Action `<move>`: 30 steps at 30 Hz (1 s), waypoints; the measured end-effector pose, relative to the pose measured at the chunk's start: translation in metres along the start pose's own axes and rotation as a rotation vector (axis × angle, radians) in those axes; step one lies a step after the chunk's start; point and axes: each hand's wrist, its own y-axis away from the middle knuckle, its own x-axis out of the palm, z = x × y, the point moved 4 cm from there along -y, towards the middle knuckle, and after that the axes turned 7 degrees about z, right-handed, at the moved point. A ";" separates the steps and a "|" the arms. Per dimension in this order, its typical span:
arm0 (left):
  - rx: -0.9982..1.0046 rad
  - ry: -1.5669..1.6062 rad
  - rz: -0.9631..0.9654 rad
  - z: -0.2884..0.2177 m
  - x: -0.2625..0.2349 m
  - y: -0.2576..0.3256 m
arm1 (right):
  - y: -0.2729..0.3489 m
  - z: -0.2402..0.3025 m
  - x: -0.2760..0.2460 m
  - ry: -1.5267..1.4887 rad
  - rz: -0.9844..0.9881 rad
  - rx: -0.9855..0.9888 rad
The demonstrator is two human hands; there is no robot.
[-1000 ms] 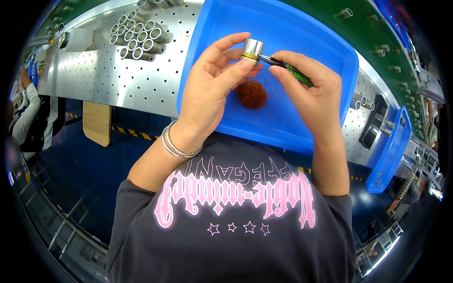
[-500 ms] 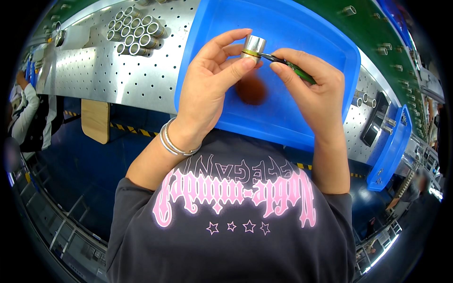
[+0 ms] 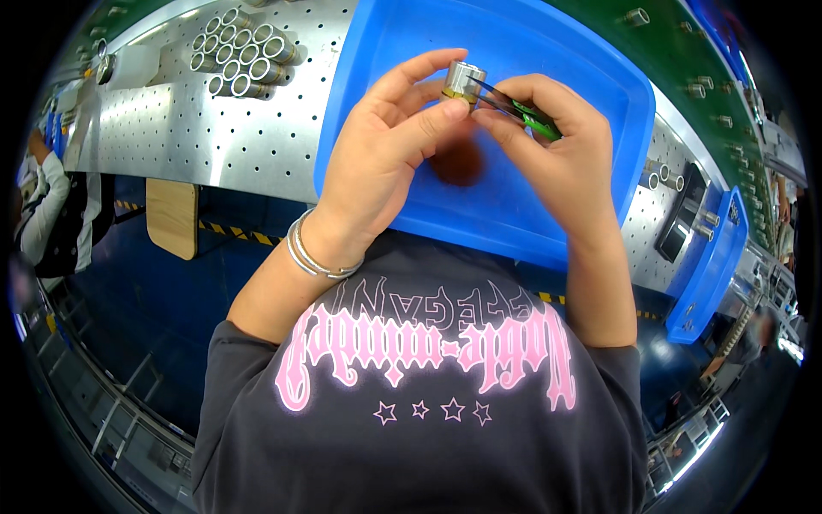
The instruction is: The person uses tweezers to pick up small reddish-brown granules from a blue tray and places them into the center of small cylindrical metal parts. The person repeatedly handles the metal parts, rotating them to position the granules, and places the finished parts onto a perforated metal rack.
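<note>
My left hand (image 3: pixel 390 137) holds a short silvery metal cylinder (image 3: pixel 465 79) upright between thumb and fingers. A yellow-green band circles its lower part, partly covered by the thumb. In my right hand (image 3: pixel 556 128) is a small two-pronged tool (image 3: pixel 497 100) with slim black points and green handles. The frames do not settle whether it is tweezers or snips. Its points stand apart, one against or just before the cylinder's side, the other lower near the band. Both hands are above a blue tray (image 3: pixel 531 231). A blurred reddish-brown round thing (image 3: pixel 458 161) shows beneath them.
Several metal cylinders (image 3: pixel 248 56) stand grouped on the perforated metal tabletop (image 3: pixel 171 128) at left. More cylinders (image 3: pixel 664 176) and a black flat object (image 3: pixel 682 223) lie right of the tray. A smaller blue tray (image 3: pixel 711 274) is at far right. A wooden stool (image 3: pixel 171 218) and another person's sleeve (image 3: pixel 47 206) appear left.
The tool's points have spread apart and moved up along the cylinder. My right hand has shifted slightly left and up. The left hand keeps its hold, with the cylinder slightly higher.
</note>
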 end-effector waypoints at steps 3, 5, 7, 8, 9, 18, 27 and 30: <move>-0.022 -0.037 0.002 0.003 -0.001 0.001 | -0.001 0.002 -0.003 0.084 -0.008 -0.072; -0.043 -0.009 -0.002 0.002 -0.002 0.001 | 0.000 0.001 -0.005 0.098 -0.049 -0.089; -0.046 0.023 -0.001 0.002 -0.001 0.001 | 0.000 0.001 -0.005 0.043 -0.106 -0.093; -0.040 0.041 0.001 0.002 -0.001 0.000 | 0.000 0.001 -0.005 0.016 -0.134 -0.095; -0.036 0.060 0.007 0.002 0.000 0.000 | 0.001 0.000 -0.005 -0.010 -0.127 -0.065; -0.051 0.031 0.017 0.001 0.002 -0.001 | 0.001 -0.003 -0.008 -0.238 -0.132 0.000; 0.013 -0.131 0.041 0.001 0.005 -0.002 | 0.002 -0.006 -0.006 -0.157 -0.177 -0.103; -0.006 -0.126 0.022 0.002 0.003 -0.003 | 0.003 -0.006 -0.006 -0.154 -0.161 -0.099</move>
